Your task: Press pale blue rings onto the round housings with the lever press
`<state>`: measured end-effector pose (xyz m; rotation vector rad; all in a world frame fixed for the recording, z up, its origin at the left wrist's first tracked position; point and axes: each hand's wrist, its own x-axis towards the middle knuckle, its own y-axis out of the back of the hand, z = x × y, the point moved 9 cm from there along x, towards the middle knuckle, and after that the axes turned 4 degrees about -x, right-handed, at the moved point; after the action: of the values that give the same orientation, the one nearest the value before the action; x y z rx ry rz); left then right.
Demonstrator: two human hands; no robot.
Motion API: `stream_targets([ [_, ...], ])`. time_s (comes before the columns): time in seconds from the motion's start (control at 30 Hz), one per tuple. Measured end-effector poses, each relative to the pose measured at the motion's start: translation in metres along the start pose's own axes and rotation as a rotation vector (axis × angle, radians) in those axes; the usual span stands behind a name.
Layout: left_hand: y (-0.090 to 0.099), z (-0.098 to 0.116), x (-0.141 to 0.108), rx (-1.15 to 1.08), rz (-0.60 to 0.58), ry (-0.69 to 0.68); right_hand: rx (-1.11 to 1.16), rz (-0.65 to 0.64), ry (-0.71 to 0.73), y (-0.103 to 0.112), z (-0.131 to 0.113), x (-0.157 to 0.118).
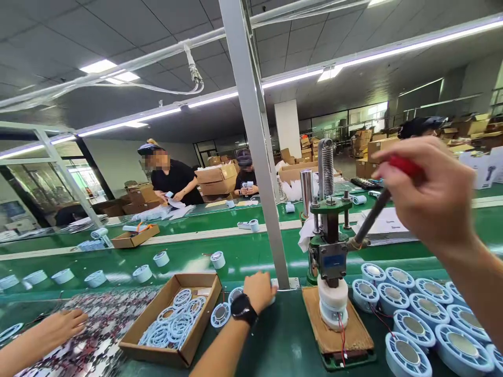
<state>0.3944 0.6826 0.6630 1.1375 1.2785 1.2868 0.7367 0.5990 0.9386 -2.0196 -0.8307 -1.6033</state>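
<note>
My right hand (436,193) is wrapped round the red knob (406,166) of the lever of a green and grey press (333,261). Under the press ram, a white block (332,293) sits on a light-blue round part (334,315) with red wires, on a brown board (356,337). My left hand (258,292), wearing a black watch, is curled on the bench left of the press. A bit of something pale blue shows by its fingertips, mostly hidden. Two round blue parts lie just left of it, one of them (220,315) nearer me.
A cardboard box (210,293) holds blue rings. Several blue round parts (426,309) stand right of the press. A green conveyor (188,264) carries more. At left, another person's hand (65,327) is over wired pieces. A metal post (255,131) rises centrally; people sit or stand beyond.
</note>
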Motion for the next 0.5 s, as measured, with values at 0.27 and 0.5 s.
stream_targets([
  [0.27,0.032,-0.009,-0.051,-0.022,0.107,-0.011,0.077,-0.268,-0.059,-0.057,0.039,-0.016],
  [0.5,0.064,-0.221,-0.032,0.068,0.071,0.367,0.311,-0.232,-0.584,-0.057,0.039,-0.243],
])
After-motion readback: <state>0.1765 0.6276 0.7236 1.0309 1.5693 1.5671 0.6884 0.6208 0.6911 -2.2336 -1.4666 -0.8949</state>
